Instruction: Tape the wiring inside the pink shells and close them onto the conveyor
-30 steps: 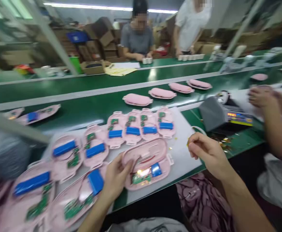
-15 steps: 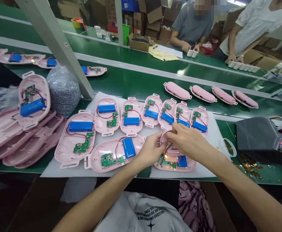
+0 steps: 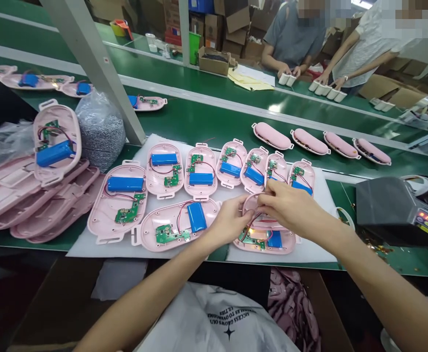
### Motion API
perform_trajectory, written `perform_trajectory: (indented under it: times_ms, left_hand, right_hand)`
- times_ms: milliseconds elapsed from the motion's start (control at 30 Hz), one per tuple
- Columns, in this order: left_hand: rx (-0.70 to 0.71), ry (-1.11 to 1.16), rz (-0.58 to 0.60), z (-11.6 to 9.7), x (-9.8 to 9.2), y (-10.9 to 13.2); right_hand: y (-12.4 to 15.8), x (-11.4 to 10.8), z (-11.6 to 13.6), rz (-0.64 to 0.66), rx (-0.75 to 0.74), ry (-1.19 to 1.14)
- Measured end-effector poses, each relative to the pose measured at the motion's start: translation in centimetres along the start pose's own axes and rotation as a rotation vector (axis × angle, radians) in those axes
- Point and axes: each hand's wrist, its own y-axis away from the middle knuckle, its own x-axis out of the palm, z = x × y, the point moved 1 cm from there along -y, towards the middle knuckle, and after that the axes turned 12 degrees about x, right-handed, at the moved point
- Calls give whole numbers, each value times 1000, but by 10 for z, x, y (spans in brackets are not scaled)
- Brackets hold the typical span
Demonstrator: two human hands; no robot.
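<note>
A lit shell [image 3: 286,247], a pink half-case with a glowing green board [image 3: 252,241] and a blue battery [image 3: 274,239] in it, lies on white sheeting [image 3: 320,244] at the near edge of the green worktop [image 3: 415,261]; a pink cover [image 3: 249,202] is raised just over its far side, with dark and red wires between the two; the left hand [image 3: 230,224] pinches the cover's left edge between thumb and fingers; the right hand [image 3: 290,208] is bent over the cover with its fingers bunched, and whether they grip anything cannot be told, as the fingertips are partly hidden.

Just left of the lit shell lies a wired pink shell [image 3: 151,230]; seven more curve from its far left round to its far side, each with a blue battery and a green board; beyond it stand four rounded pink cases [image 3: 272,136] in a row; a dark grey machine [image 3: 386,205] with a red display is to its right; well to its left are piled pink shells [image 3: 53,210] and a clear bag [image 3: 102,129]; far beyond it, two people handle white cylinders [image 3: 326,90].
</note>
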Motion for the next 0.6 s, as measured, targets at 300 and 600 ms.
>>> perform_trajectory:
  times_ms: [300,600]
  left_hand:
    - [24,-17,-23,5,2,1]
    - [44,-269,-44,-5,-1,7]
  right_hand:
    - [-2,10,9,-204,152,140]
    - [1,5,-34,-68,295,-304]
